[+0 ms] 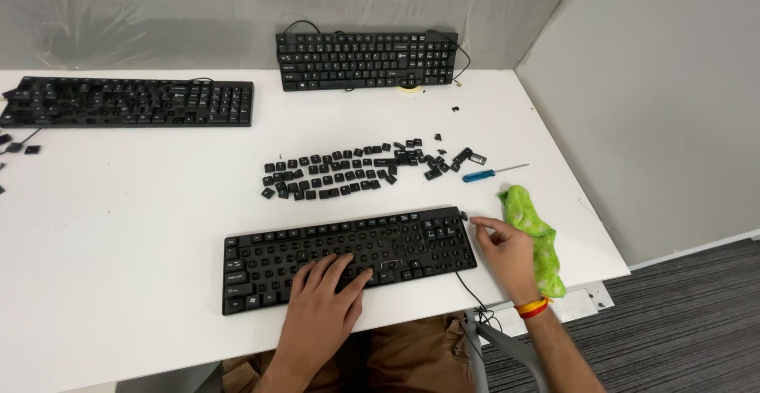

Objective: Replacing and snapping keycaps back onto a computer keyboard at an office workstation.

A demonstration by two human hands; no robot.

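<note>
Near keyboard (348,257), black and stripped of most keycaps, lies at the near edge of the white table (119,227); its long axis runs left to right, tilted slightly so that the right end sits a little farther than the left, and its cable leaves at the right near corner and drops over the table edge. Left hand (324,302) rests flat on the middle of this keyboard, fingers spread and pointing far-right, gripping nothing. Right hand (507,250) lies just beside the keyboard's right end, fingers loosely curled, thumb and forefinger pinched at a small black keycap (465,216) by the far right corner (whether the cap is lifted cannot be told). A green cloth (534,231) lies under and right of this hand, reaching to the table's right edge. Beyond the keyboard, loose keycaps (348,175) form a rough band across the table middle, with a blue-handled screwdriver (487,174) at their right end. A second keyboard (131,102) lies far left, a third (366,59) stands against the far wall. Open table surface remains left of the near keyboard.
</note>
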